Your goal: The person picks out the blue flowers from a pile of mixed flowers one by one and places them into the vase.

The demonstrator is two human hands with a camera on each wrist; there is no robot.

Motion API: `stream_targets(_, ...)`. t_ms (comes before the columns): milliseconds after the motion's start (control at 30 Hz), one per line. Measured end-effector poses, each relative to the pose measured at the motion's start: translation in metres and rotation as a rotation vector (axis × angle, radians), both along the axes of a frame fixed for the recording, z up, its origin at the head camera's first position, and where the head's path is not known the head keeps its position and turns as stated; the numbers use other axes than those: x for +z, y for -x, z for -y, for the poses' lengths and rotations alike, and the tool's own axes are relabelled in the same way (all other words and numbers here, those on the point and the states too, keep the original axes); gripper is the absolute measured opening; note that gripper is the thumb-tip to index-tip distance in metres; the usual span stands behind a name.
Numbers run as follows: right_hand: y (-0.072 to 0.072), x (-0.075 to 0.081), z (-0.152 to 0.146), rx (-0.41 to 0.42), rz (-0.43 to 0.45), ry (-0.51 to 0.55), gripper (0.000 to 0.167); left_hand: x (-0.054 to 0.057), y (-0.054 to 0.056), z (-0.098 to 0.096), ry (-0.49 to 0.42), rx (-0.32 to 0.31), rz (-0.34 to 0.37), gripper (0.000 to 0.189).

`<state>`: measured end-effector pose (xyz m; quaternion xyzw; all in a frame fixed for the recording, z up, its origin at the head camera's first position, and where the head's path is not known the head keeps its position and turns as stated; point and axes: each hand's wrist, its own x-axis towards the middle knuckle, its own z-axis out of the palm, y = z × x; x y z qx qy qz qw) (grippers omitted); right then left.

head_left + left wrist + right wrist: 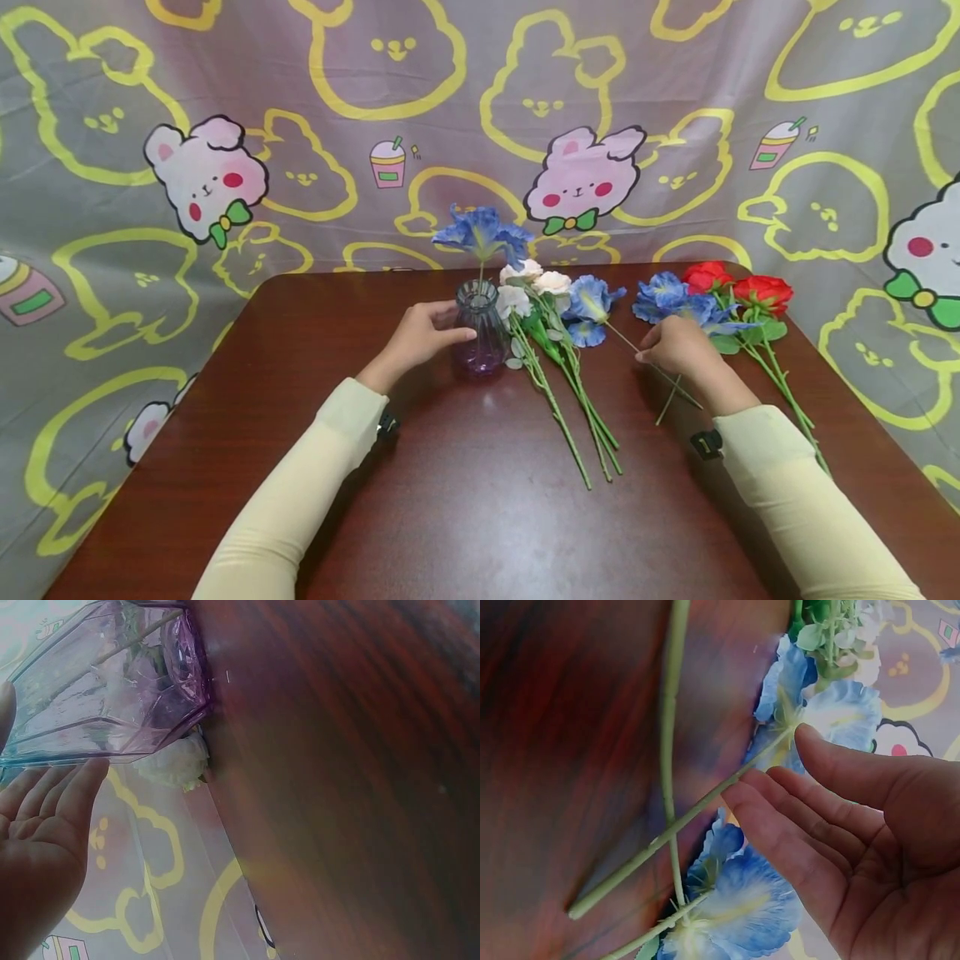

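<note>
A clear glass vase point(480, 337), bluish at the top and purple at the base, stands upright on the table. One blue iris point(483, 235) rises out of its mouth. My left hand point(420, 337) holds the vase from the left side, thumb in front and fingers behind; the wrist view shows those fingers point(94, 776) along the glass. Over on the right, my right hand point(682, 350) is at the stem of a second blue iris point(591, 302) lying on the table. Its fingertips point(739, 793) are right at that stem point(694, 814), with the thumb spread apart from them.
White flowers point(551, 283) with long green stems lie just right of the vase. Beyond my right hand are more blue iris petals point(663, 296) and red roses point(763, 292), their stems running toward the front. A patterned cloth point(450, 100) hangs behind the brown table point(420, 517).
</note>
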<state>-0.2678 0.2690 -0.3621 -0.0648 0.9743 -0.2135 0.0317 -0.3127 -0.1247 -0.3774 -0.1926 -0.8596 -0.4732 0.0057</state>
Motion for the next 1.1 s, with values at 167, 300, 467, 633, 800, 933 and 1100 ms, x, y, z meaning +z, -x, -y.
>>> stream_targets(167, 0.000, -0.005, 0.000, 0.017, -0.018, -0.009, 0.019, 0.001, -0.001, 0.000, 0.000, -0.002, -0.002, 0.065)
stream_targets(300, 0.001, -0.007, 0.000, 0.015, -0.024, -0.021, 0.018, 0.002, -0.001, 0.001, 0.002, 0.000, -0.005, 0.066)
stream_targets(467, 0.002, -0.012, 0.001, 0.006, -0.010, -0.035, 0.017, 0.001, 0.000, 0.001, 0.003, 0.005, 0.007, 0.067)
stream_targets(633, 0.003, -0.015, 0.002, -0.006, -0.008, -0.041, 0.015, 0.001, -0.001, 0.001, 0.007, 0.004, 0.009, 0.068)
stream_targets(800, 0.002, -0.015, 0.004, -0.003, -0.014, -0.037, 0.011, 0.001, -0.001, 0.000, 0.003, -0.002, -0.002, 0.066)
stream_targets(933, 0.002, -0.014, 0.004, -0.013, -0.008, -0.029, 0.008, 0.001, 0.000, 0.000, 0.001, -0.004, 0.000, 0.067)
stream_targets(1100, 0.002, -0.014, 0.004, -0.031, 0.024, 0.002, 0.004, 0.002, 0.000, 0.000, -0.006, -0.003, 0.010, 0.066)
